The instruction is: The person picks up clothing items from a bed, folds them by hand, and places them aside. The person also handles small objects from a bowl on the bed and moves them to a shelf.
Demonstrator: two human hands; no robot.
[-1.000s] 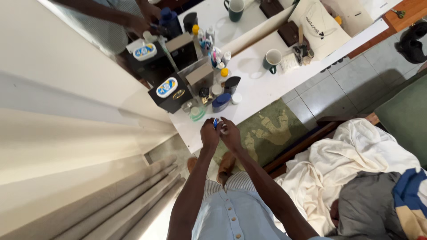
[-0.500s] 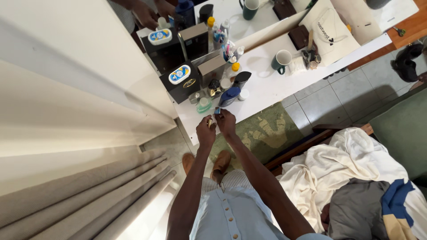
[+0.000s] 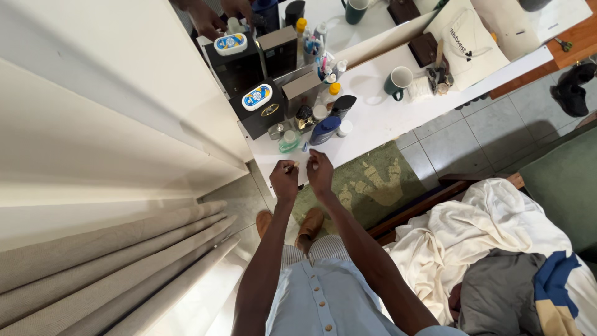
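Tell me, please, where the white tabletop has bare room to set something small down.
The white tabletop is bare between the dark blue bottle and the green mug, out to its front edge. It is crowded by the mirror, around the black box with the blue-and-yellow tub and the small bottles. The left hand and right hand hover over the near corner.

We see a small tan stick [image 3: 293, 165] pinched in the left hand [image 3: 284, 180] just above frame centre, lying roughly level, its free end pointing toward the right hand [image 3: 319, 172] close beside it.
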